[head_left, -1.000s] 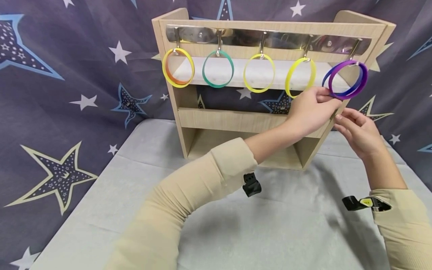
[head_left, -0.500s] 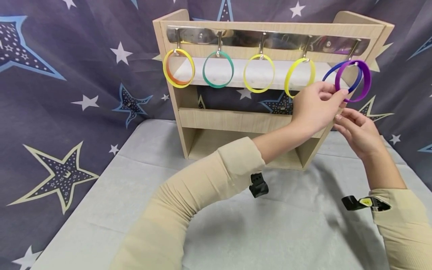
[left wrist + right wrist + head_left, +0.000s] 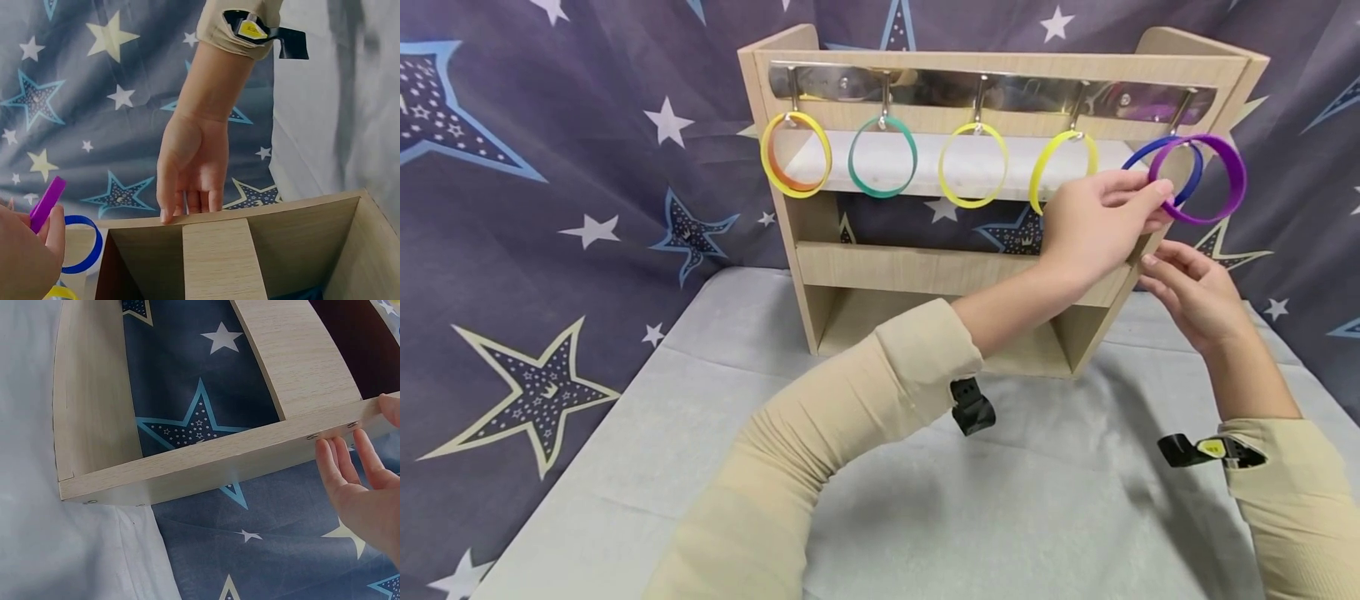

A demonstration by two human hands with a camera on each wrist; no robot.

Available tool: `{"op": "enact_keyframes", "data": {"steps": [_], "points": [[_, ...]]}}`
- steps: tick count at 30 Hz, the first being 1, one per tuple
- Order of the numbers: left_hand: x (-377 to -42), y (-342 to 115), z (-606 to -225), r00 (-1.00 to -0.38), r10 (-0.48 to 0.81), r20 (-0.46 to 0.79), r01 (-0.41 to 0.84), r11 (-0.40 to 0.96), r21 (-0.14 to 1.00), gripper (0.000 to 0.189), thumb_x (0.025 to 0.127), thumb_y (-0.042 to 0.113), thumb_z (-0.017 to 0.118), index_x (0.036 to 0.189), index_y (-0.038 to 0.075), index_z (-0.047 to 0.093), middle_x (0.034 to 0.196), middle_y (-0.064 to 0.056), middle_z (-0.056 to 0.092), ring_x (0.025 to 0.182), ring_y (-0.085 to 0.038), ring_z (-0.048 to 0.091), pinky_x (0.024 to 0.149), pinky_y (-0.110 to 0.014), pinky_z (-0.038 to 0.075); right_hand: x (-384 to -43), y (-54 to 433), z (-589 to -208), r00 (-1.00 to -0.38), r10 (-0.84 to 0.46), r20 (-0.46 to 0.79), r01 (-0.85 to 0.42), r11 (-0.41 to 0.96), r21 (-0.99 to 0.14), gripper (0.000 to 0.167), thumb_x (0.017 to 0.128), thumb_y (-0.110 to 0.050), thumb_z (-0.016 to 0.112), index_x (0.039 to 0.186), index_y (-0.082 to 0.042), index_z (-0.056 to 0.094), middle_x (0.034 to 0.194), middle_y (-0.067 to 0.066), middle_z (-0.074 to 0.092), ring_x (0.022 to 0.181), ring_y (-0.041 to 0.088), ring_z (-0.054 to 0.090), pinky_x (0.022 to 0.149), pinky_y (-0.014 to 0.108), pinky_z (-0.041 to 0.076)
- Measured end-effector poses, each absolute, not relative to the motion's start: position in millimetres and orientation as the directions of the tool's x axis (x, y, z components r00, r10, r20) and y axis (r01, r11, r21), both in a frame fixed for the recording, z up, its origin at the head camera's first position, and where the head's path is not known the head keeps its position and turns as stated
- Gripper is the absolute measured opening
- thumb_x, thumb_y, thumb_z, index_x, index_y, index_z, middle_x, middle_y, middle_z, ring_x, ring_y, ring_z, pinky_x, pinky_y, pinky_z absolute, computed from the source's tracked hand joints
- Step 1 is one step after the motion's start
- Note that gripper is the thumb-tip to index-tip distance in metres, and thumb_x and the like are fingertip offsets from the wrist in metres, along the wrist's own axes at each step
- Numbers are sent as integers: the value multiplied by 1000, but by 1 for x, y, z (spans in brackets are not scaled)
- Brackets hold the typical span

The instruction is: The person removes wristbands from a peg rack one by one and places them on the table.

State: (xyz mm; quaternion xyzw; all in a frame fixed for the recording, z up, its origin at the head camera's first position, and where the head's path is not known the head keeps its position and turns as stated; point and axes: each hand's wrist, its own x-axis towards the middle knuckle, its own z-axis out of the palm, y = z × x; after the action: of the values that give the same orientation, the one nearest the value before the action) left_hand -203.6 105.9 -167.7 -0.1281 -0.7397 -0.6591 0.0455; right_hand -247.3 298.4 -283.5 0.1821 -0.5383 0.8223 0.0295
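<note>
My left hand (image 3: pixel 1097 221) pinches a purple silicone wristband (image 3: pixel 1231 179) between thumb and fingers at the rack's right end. Behind it, a blue wristband (image 3: pixel 1195 171) hangs from the rightmost hook; in the left wrist view the purple band (image 3: pixel 47 203) sits apart from the blue band (image 3: pixel 94 247). The wooden rack (image 3: pixel 917 267) stands upright on the cloth. My right hand (image 3: pixel 1202 296) rests its fairly straight fingers against the outside of the rack's right side panel (image 3: pixel 187 453), with the thumb near the front edge.
A yellow band with an orange one (image 3: pixel 765 158), a green band (image 3: pixel 852 158), a yellow band (image 3: pixel 943 167) and another yellow band (image 3: pixel 1039 171) hang from the other hooks on the metal strip (image 3: pixel 917 87). Grey cloth (image 3: pixel 1015 508) lies underneath, with a star-patterned curtain (image 3: pixel 595 275) behind.
My left hand has taken hold of the purple wristband and drawn it rightward and forward, apart from the blue one. The right hand has stayed at the side panel.
</note>
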Motion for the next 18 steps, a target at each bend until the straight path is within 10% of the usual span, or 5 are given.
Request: {"op": "enact_keyframes", "data": {"steps": [18], "points": [[-207,86,-169,-957,247,151,89,-246,965,21,89,8,68,106,-3,71,96,-18,75,81,-17,74,63,-16,60,-247,299,-284,-943,-138,302,-222,-413,-883,24,94,7,50,105,-4,68,95,2,67,89,10,66,80,17,58]]}}
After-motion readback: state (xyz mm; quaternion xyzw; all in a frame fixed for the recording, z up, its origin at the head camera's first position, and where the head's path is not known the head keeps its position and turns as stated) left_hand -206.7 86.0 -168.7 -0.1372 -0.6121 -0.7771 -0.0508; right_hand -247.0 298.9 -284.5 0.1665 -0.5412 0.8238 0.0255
